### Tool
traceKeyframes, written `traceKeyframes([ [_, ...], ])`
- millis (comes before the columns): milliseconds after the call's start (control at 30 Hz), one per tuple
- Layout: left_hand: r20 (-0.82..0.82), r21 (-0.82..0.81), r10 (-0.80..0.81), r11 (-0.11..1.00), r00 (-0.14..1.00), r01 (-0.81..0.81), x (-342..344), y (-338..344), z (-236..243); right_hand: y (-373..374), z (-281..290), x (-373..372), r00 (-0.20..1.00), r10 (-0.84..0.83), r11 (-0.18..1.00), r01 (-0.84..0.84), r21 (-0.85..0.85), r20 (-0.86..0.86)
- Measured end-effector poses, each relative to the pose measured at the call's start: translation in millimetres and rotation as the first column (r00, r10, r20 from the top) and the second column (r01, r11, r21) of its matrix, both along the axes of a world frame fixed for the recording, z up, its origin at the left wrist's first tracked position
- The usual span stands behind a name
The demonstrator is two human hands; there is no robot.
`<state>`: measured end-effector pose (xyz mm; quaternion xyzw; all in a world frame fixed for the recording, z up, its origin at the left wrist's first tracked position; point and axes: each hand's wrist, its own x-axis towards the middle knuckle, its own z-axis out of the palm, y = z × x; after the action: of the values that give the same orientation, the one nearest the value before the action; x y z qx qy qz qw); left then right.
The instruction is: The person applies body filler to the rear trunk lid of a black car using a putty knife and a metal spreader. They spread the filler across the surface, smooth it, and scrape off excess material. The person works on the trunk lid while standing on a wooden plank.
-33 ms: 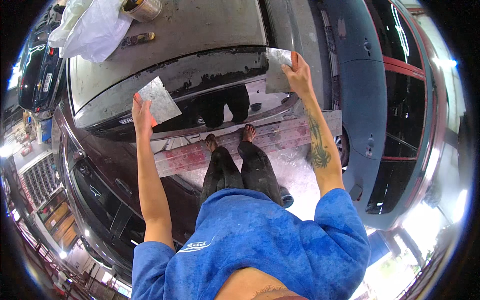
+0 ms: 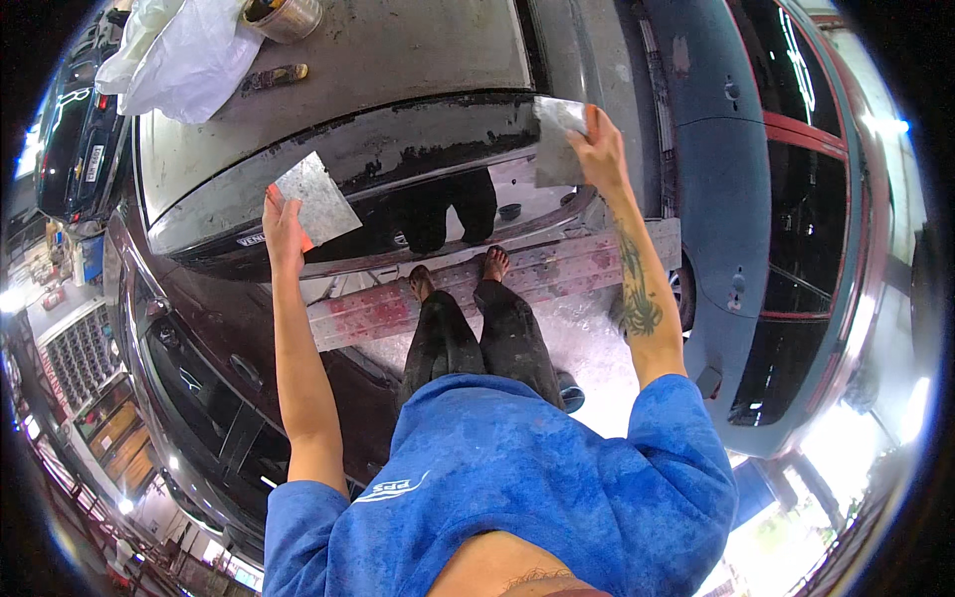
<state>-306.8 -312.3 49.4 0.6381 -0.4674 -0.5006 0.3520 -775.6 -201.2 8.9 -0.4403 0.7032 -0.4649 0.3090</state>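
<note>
My left hand (image 2: pixel 285 225) is closed round the orange edge of a flat metal putty spreader (image 2: pixel 318 204). Its grey, smeared blade tilts over the black edge of a vehicle. To the right, my right hand (image 2: pixel 601 151) grips a second metal spreader (image 2: pixel 560 149) by its orange edge, thumb on the blade. That blade is over the far right of the same vehicle, whose top panel (image 2: pixel 428 60) is dull grey. Black, patchy trim (image 2: pixel 438 139) runs along the panel's near side. Whether either blade touches the vehicle I cannot tell.
My bare feet stand on a red-stained plank (image 2: pixel 587 267). On the grey panel lie white plastic sheeting (image 2: pixel 194 65), a tub (image 2: pixel 288 20) and a narrow tool (image 2: pixel 276 77). A dark car (image 2: pixel 199 368) is at left, a blue-grey vehicle body (image 2: pixel 711 199) at right.
My right hand and its spreader have shifted slightly to the right. My left hand and its spreader have stayed in place.
</note>
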Motion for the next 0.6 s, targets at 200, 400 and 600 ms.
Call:
traceKeyframes([
  [200, 0.062, -0.004, 0.034, 0.999, 0.998, -0.033, -13.1, -4.1, 3.8, -15.6, 6.8, 40.2, 0.991, 0.058, 0.996, -0.049, -0.075, 0.124],
  [400, 0.019, -0.03, 0.017, 0.999, 1.0, -0.016, -22.4, -1.7, 16.0, -8.1, 3.1, 27.4, 0.978, -0.085, 0.996, 0.084, 0.015, 0.191],
  [600, 0.029, -0.045, 0.006, 0.999, 1.0, -0.005, -19.5, 0.4, 11.3, -25.6, -1.3, 61.1, 0.997, 0.071, 0.997, -0.072, -0.018, -0.03],
])
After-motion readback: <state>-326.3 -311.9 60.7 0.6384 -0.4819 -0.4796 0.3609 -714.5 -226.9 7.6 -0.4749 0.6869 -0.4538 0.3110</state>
